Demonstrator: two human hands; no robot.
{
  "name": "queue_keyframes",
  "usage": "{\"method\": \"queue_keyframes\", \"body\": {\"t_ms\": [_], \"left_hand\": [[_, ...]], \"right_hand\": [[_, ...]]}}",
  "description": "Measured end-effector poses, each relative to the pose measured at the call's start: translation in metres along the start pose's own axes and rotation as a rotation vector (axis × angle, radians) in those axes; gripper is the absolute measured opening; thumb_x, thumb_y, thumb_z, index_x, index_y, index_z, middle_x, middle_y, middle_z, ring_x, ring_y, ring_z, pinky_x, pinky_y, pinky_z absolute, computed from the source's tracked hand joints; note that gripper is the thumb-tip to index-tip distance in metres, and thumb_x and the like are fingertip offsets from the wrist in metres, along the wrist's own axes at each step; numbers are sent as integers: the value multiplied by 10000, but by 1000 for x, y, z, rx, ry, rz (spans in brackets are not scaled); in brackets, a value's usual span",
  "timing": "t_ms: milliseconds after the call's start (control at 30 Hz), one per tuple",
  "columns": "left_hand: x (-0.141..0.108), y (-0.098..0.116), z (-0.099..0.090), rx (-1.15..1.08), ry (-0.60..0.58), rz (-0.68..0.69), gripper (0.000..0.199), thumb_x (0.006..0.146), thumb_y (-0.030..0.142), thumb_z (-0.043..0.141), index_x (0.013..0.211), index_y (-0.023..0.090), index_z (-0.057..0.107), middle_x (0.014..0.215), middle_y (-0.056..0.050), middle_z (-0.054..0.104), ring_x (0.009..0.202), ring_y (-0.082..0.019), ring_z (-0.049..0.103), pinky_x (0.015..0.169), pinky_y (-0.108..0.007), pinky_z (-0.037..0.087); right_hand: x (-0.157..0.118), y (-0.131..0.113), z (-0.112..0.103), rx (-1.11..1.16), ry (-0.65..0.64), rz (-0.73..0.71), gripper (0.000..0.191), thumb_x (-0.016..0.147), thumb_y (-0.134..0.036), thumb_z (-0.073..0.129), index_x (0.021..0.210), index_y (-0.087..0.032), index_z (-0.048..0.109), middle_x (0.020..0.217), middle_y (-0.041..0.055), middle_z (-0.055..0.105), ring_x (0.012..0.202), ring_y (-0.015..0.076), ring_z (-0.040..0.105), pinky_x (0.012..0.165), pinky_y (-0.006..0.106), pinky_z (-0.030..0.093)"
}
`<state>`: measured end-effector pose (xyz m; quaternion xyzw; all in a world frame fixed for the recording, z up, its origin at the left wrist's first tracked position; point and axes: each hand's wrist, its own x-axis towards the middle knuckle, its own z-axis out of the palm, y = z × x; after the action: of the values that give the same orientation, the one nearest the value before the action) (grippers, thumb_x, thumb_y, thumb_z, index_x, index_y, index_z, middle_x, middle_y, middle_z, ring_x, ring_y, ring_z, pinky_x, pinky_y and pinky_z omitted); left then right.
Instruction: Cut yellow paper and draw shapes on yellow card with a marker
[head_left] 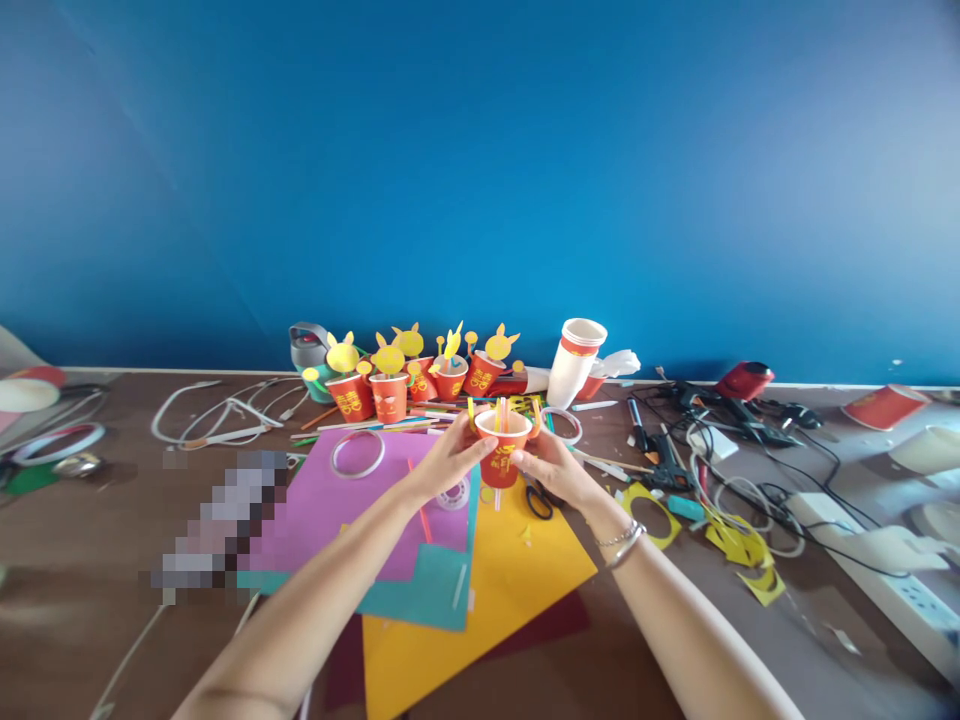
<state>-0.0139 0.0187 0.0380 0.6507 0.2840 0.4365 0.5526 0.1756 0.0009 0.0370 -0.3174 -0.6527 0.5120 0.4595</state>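
Note:
Between my two hands is a red paper cup (499,474) with yellow printing and a white rim, held upright above the paper sheets. My left hand (453,458) grips its left side, the thumb on the front. From the right, my right hand (556,468) closes on it, thumb near the printing. Pink and yellow straws (503,412) stick up inside the cup, and a thin end shows below it. Small yellow-orange strips stand at both sides of the rim. Black-handled scissors (538,502) lie just below my right hand.
Behind stand several decorated cups (390,398) with yellow rabbit-like heads, beside a white cup stack (576,362). Purple paper (330,520), teal and yellow sheets (517,580) cover the middle. Glue gun (670,462), cables, yellow scraps and a power strip (885,580) crowd the right.

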Motion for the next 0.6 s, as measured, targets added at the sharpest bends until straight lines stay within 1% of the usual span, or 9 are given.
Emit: {"method": "queue_keyframes", "body": {"t_ms": [67, 100, 200, 267, 333, 400, 500, 533, 600], "left_hand": [[2, -1, 0, -53, 35, 6, 569, 809, 443, 635, 1290, 206, 444, 1245, -109, 557, 1138, -256, 524, 952, -374, 418], [2, -2, -1, -57, 53, 11, 565, 806, 434, 642, 1284, 205, 447, 1245, -108, 558, 1135, -254, 527, 948, -370, 421], [2, -2, -2, -64, 53, 0, 546, 797, 400, 661, 1260, 197, 455, 1239, -110, 563, 1146, -255, 523, 946, -364, 423], [1, -2, -2, -82, 20, -27, 522, 792, 384, 669, 1232, 191, 466, 1229, -110, 571, 1150, -258, 523, 943, -364, 425], [0, -2, -1, -82, 5, -44, 485, 794, 383, 666, 1198, 187, 480, 1221, -107, 576, 1138, -254, 532, 929, -359, 433], [1, -1, -1, -65, 29, -42, 471, 790, 390, 665, 1176, 182, 493, 1213, -109, 580, 1110, -252, 549, 911, -357, 445], [4, 2, -6, -33, 162, -10, 530, 750, 409, 693, 1177, 169, 491, 1171, -114, 602, 1063, -258, 577, 884, -369, 462], [5, 3, -9, -20, 224, -1, 546, 741, 418, 696, 1179, 167, 488, 1158, -114, 609, 1066, -262, 577, 887, -376, 462], [8, 4, -17, 21, 349, 3, 561, 732, 435, 691, 1179, 167, 483, 1169, -114, 605, 1104, -268, 560, 907, -385, 454]], "right_hand": [[1, -1, 0, 54, 119, -1, 442, 809, -531, 610, 1110, -208, 597, 1095, 71, 623, 1048, 236, 565, 869, 326, 482], [2, -1, -1, 65, 207, 4, 413, 807, -537, 606, 1065, -215, 612, 1063, 63, 631, 1021, 224, 574, 853, 316, 483], [3, 2, -3, 76, 436, 5, 327, 739, -511, 686, 855, -210, 637, 865, 32, 645, 835, 187, 597, 761, 290, 487], [4, 4, -3, 98, 502, -4, 316, 694, -490, 729, 776, -204, 627, 779, 20, 627, 754, 175, 582, 716, 289, 480], [5, 6, -4, 111, 504, 2, 322, 680, -491, 736, 769, -203, 623, 773, 22, 623, 738, 177, 576, 704, 293, 474], [6, 7, -8, 86, 491, 18, 336, 711, -517, 698, 796, -201, 623, 789, 30, 626, 739, 180, 577, 691, 291, 466], [5, 10, -18, -108, 443, 66, 350, 800, -530, 581, 839, -185, 624, 768, 36, 622, 699, 175, 570, 628, 273, 441], [3, 11, -22, -229, 377, 101, 335, 814, -508, 560, 819, -180, 625, 738, 35, 617, 672, 173, 563, 601, 269, 425], [-2, 12, -26, -534, 167, 197, 262, 803, -428, 577, 744, -178, 625, 685, 30, 611, 630, 173, 552, 573, 267, 392]]}}
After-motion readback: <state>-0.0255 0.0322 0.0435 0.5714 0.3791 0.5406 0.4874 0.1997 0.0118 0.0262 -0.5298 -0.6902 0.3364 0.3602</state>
